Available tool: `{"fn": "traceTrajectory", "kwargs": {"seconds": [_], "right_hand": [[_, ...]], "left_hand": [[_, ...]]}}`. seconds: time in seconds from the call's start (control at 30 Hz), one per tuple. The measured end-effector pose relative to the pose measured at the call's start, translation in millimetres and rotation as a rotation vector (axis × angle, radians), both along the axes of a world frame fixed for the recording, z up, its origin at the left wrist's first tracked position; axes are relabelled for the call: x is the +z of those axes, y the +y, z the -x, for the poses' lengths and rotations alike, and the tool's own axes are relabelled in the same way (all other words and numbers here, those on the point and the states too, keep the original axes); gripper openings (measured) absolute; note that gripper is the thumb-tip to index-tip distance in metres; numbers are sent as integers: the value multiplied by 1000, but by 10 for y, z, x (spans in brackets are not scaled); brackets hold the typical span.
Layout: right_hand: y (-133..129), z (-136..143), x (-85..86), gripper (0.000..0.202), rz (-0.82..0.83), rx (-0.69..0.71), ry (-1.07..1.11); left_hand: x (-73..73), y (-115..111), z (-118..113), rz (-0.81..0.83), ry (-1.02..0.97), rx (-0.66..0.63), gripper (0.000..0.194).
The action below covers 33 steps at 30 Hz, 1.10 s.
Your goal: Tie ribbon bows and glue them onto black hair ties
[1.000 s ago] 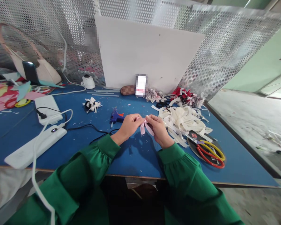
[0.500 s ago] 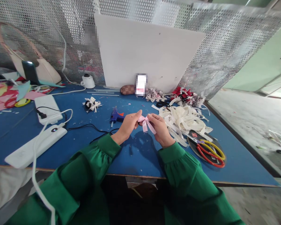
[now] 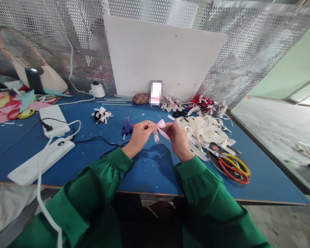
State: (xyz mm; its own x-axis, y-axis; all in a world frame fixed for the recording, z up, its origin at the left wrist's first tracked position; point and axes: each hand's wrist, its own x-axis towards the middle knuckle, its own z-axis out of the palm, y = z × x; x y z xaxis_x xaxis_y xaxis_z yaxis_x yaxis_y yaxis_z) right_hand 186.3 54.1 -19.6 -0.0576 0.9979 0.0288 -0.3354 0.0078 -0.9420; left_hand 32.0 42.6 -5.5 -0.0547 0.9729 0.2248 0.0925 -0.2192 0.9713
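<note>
Above the middle of the blue table is a small pink ribbon bow (image 3: 159, 129), its two tails hanging down. My left hand (image 3: 141, 135) pinches the bow's left side between thumb and fingers. Beside its right loop is my right hand (image 3: 180, 138), thumb raised apart from the fingers, whose tips reach up to the bow or just behind it; contact there is unclear. A blue glue gun (image 3: 126, 126) lies just beyond my left hand, partly covered by it.
Cream ribbon strips (image 3: 205, 129) are heaped at the right, beside scissors (image 3: 234, 167) with red and yellow handles on a dark disc. Fabric bows (image 3: 209, 106) pile up behind. On the left lie a white power strip (image 3: 42, 162) and cables. A phone (image 3: 155, 93) leans against the white board.
The bow has risen slightly and turned, so its right loop now shows. My right thumb has come away from the loop, while my left hand keeps its pinch.
</note>
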Motion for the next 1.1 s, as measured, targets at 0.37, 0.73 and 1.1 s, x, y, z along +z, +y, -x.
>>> {"fn": "traceTrajectory", "kwargs": {"seconds": [0.37, 0.73, 1.1], "right_hand": [[-44, 2, 43, 31, -30, 18, -69], [8, -12, -7, 38, 33, -30, -84], [31, -24, -61, 42, 27, -7, -141]], "left_hand": [[-4, 14, 26, 118, -89, -46, 65], [115, 117, 220, 100, -19, 48, 26], [297, 468, 1647, 51, 760, 995, 36]]}}
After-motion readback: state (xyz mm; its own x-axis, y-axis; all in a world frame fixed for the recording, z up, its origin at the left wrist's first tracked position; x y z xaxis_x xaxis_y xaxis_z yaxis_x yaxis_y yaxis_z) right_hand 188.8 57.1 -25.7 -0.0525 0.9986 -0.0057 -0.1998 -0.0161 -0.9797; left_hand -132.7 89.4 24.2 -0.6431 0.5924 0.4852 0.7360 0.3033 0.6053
